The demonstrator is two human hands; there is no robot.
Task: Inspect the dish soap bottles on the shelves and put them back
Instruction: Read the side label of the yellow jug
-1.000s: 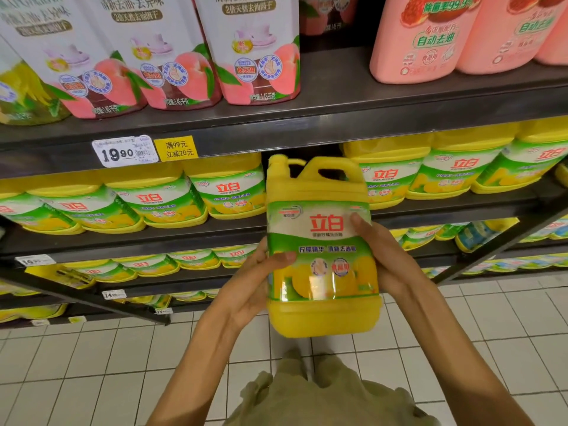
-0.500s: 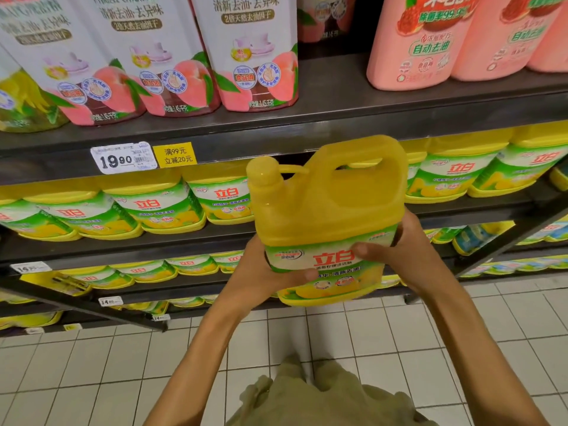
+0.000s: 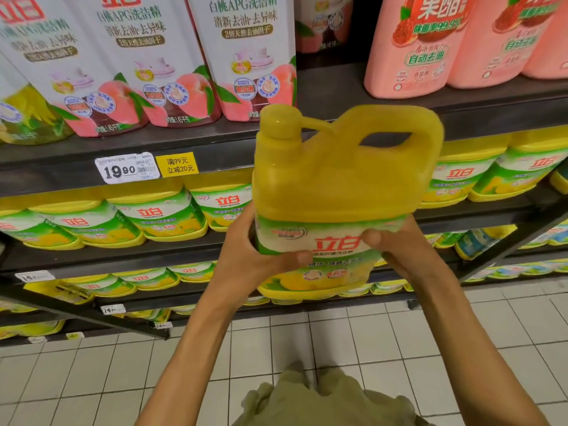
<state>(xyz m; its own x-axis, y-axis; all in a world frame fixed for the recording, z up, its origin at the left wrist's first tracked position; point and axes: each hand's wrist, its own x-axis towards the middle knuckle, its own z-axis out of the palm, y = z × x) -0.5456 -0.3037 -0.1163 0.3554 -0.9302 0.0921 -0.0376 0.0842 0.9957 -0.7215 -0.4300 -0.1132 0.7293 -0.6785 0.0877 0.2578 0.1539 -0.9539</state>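
Observation:
A large yellow dish soap bottle point(image 3: 338, 179) with a handle, a cap at its top left and a green-and-white label is held up in front of the shelves, its top tilted toward me. My left hand point(image 3: 255, 256) grips its lower left side, thumb across the label. My right hand point(image 3: 396, 250) grips the lower right side, thumb on the label. Behind it, a gap shows in the row of matching yellow bottles point(image 3: 159, 216) on the middle shelf point(image 3: 123, 253).
White peach-print refill pouches point(image 3: 246, 56) and pink bottles point(image 3: 424, 44) stand on the upper shelf. A 19.90 price tag point(image 3: 127, 167) sits on its edge. More yellow bottles fill the lower shelves point(image 3: 123, 284). White tiled floor point(image 3: 76, 379) lies below.
Both hands have lifted the bottle higher and tipped its top further toward me, so the cap and handle now fill more of the view. The grip stays the same.

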